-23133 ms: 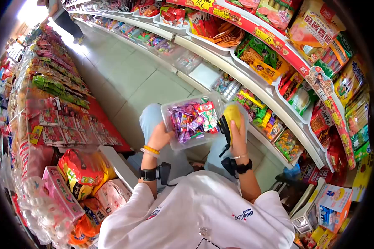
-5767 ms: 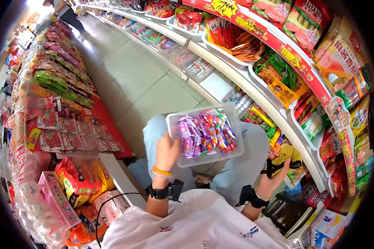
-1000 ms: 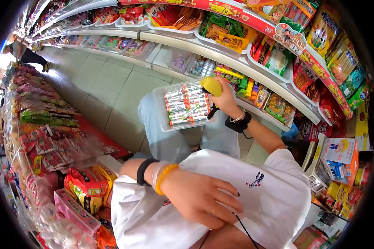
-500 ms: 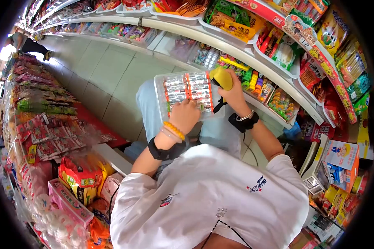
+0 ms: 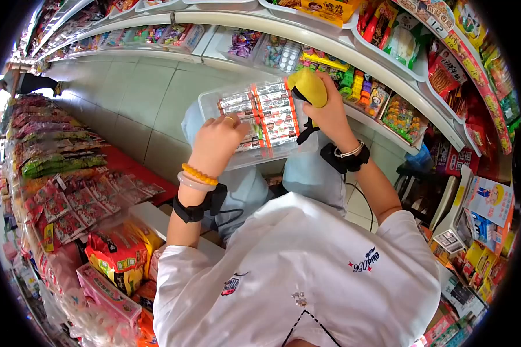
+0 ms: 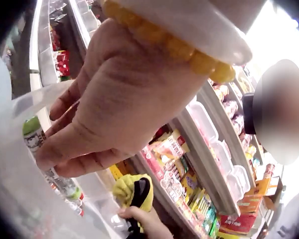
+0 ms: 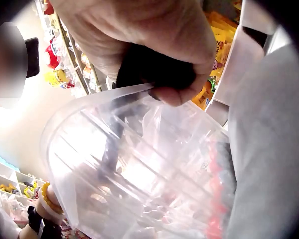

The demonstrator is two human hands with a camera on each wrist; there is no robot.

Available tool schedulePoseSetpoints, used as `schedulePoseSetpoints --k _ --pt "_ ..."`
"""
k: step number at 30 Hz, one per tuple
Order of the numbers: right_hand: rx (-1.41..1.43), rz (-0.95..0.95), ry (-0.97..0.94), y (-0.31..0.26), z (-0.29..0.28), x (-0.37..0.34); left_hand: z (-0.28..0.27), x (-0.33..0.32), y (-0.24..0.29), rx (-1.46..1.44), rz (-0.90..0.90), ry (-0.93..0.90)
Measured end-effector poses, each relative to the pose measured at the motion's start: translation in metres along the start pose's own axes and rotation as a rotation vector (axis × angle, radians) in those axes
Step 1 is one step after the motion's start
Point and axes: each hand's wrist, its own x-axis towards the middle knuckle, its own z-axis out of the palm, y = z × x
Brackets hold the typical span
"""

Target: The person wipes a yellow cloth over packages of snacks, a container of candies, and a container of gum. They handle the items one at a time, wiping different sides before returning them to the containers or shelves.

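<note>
A clear plastic box (image 5: 243,160) rests across the person's knees, holding rows of white-wrapped rolls (image 5: 276,115) with orange ends. Over its left side, the left hand (image 5: 217,141) reaches in with bent fingers. In the left wrist view the left hand (image 6: 124,94) has thumb and fingers around a green-ended roll (image 6: 34,130). At the box's right edge, the right hand (image 5: 330,110) grips a bunched yellow cloth (image 5: 309,87) with black parts. The right wrist view shows the right hand (image 7: 149,30) holding black material against the box rim (image 7: 104,94).
Shelves with trays of snacks (image 5: 399,43) curve along the far and right sides; the lower shelf (image 5: 359,113) holds small toys and candies. Packets (image 5: 78,202) line the left display, above a red bag (image 5: 118,248). Another person (image 5: 32,84) is at the far aisle end.
The left hand came from the chest into the box, then shifted left within it. The box earlier held purple candies; now it holds white-wrapped rolls. The right hand still has the yellow cloth.
</note>
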Motion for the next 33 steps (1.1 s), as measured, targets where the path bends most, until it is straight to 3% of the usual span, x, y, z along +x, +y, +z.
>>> schedulePoseSetpoints --k 3,6,15,24,27,30,33 --pt "0.02 0.006 0.003 0.004 0.0 -0.001 0.012 0.004 0.007 0.058 -0.068 -0.197" --pt "0.025 0.02 0.009 -0.001 0.0 -0.002 0.028 0.005 0.003 0.113 -0.063 -0.08" --pt "0.06 0.034 -0.003 0.002 0.0 -0.001 0.026 0.009 0.01 0.077 -0.122 0.013" --pt "0.064 0.019 -0.015 0.001 0.002 -0.001 0.04 0.02 0.011 0.189 -0.32 -0.215" --pt "0.044 0.02 -0.012 -0.001 0.001 -0.002 0.037 0.024 0.005 0.132 -0.285 -0.29" --pt "0.049 0.052 0.02 -0.006 0.002 -0.001 0.016 0.015 0.01 0.012 -0.262 -0.265" --pt "0.038 0.076 0.028 -0.004 0.001 -0.001 -0.016 0.004 0.006 -0.195 -0.427 0.223"
